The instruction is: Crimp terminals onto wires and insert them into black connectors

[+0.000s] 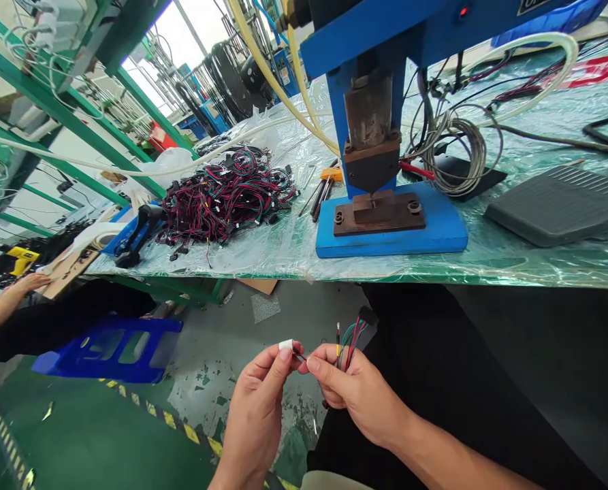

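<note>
Below the table edge, over my lap, my left hand [259,408] pinches a small white connector [286,345] between thumb and fingertips. My right hand [352,391] is closed on a short wire harness [352,335] with red, green and black leads and a black plug at its far end. One lead runs from my right fingertips into the white connector, so the two hands almost touch. On the table above stands a blue press [385,122] with a dark steel die on its base.
A heap of red, green and black wire harnesses [227,197] lies left of the press on the plastic-covered green table [538,265]. A grey foot pedal [564,204] sits at right, coiled cables behind. Another person's arm [2,306] and a blue stool [109,347] are at left.
</note>
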Available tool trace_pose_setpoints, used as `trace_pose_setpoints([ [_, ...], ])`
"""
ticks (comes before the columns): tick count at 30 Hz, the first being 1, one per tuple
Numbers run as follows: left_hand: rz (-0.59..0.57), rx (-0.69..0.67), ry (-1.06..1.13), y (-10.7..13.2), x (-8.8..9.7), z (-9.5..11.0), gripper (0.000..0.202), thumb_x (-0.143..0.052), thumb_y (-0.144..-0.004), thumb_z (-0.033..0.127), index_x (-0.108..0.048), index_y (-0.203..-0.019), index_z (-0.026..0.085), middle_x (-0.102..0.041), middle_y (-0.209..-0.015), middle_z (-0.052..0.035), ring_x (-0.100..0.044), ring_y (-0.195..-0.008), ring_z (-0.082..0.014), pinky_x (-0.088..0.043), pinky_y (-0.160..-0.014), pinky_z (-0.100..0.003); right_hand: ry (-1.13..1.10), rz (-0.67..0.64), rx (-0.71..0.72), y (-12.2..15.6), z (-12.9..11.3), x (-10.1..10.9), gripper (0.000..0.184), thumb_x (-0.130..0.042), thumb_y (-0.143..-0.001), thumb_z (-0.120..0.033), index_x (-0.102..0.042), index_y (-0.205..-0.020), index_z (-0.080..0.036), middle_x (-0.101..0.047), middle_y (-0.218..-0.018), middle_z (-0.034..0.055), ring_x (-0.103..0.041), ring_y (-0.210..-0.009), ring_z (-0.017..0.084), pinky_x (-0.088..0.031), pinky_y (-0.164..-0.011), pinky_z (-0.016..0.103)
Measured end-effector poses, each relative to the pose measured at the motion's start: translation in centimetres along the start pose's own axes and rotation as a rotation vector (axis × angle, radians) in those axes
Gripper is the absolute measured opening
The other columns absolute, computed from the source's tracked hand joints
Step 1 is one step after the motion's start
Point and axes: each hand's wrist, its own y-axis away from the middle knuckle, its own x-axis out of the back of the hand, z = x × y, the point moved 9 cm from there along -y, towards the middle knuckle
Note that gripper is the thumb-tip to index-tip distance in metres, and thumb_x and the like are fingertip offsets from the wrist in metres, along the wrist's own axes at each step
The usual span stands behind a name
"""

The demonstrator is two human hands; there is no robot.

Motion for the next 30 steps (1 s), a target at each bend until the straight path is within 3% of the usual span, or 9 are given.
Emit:
trace_pose_setpoints([
  [3,0.006,-0.018,-0.038,-0.2,0.4,0.0,0.030,-0.077,-0.082,0.043,-0.075,-0.093,0.015,-0.072,-0.093,-0.0079,-0.061,-0.082,-0.0164,-0.049,-0.084,-0.028,-0.013,-0.018,-0.022,-0.1,0.3,-0.2,0.037,-0.069,-0.085,-0.051,-0.066,-0.085,-0.014,-0.026,-0.049,-0.0121,-0.016,-0.045,0.005,-0.009,-0.046,0.026],
  [7,0.048,-0.116,-0.260,0.0,1.1,1.1,0.030,-0.072,-0.087,0.044,-0.072,-0.106,0.021,-0.070,-0.109,-0.0070,-0.059,-0.105,-0.0206,-0.044,-0.092,-0.029,0.023,-0.030,-0.055,-0.2,0.7,-0.2,0.040,-0.070,-0.083,-0.055,-0.062,-0.082,-0.015,-0.027,-0.048,-0.0122,-0.017,-0.045,0.005,-0.010,-0.046,0.026],
  [11,-0.024,-0.318,-0.645,0.5,-0.8,3.3,0.023,-0.066,-0.091,0.043,-0.071,-0.107,0.026,-0.062,-0.126,-0.0068,-0.054,-0.120,-0.0248,-0.040,-0.100,-0.035,0.094,-0.062,-0.049,-0.2,0.3,-0.7,0.044,-0.069,-0.083,-0.058,-0.054,-0.072,-0.017,-0.025,-0.052,-0.0112,-0.015,-0.047,0.006,-0.009,-0.046,0.027],
  [15,-0.101,-0.387,-0.816,0.5,-2.7,3.8,0.023,-0.060,-0.094,0.042,-0.073,-0.106,0.028,-0.057,-0.133,-0.0102,-0.050,-0.127,-0.0301,-0.043,-0.099,-0.042,0.161,-0.125,-0.011,0.0,-0.2,-1.9,0.051,-0.065,-0.085,-0.060,-0.042,-0.064,-0.020,-0.024,-0.053,-0.0100,-0.015,-0.049,0.006,-0.011,-0.048,0.028],
  [18,-0.150,-0.394,-0.844,0.5,-3.7,3.9,0.021,-0.060,-0.094,0.041,-0.074,-0.102,0.028,-0.059,-0.131,-0.0107,-0.050,-0.126,-0.0315,-0.042,-0.101,-0.045,0.191,-0.115,-0.003,0.0,0.2,-1.8,0.048,-0.066,-0.085,-0.059,-0.042,-0.068,-0.020,-0.028,-0.056,-0.0095,-0.018,-0.051,0.006,-0.014,-0.050,0.027],
  [22,-0.192,-0.338,-0.813,0.6,-4.0,3.8,0.019,-0.060,-0.094,0.040,-0.073,-0.087,0.027,-0.061,-0.127,-0.0077,-0.053,-0.122,-0.0296,-0.040,-0.101,-0.042,0.176,-0.102,-0.011,0.0,0.8,-1.4,0.047,-0.066,-0.086,-0.058,-0.042,-0.070,-0.020,-0.027,-0.057,-0.0097,-0.018,-0.052,0.006,-0.014,-0.049,0.027],
  [26,-0.141,-0.277,-0.717,0.6,-2.7,3.7,0.020,-0.061,-0.094,0.042,-0.071,-0.086,0.026,-0.059,-0.129,-0.0054,-0.052,-0.123,-0.0270,-0.036,-0.100,-0.036,0.135,-0.124,-0.022,-0.1,0.8,-1.4,0.047,-0.065,-0.088,-0.056,-0.041,-0.069,-0.020,-0.029,-0.055,-0.0105,-0.020,-0.047,0.005,-0.014,-0.046,0.026],
  [30,-0.059,-0.218,-0.585,0.3,-0.9,3.0,0.021,-0.066,-0.091,0.043,-0.069,-0.085,0.024,-0.059,-0.129,-0.0035,-0.051,-0.121,-0.0252,-0.032,-0.101,-0.032,0.035,-0.067,-0.006,-0.3,0.7,-0.6,0.043,-0.076,-0.080,-0.050,-0.043,-0.078,-0.021,-0.043,-0.055,-0.0113,-0.035,-0.044,0.005,-0.026,-0.043,0.020],
])
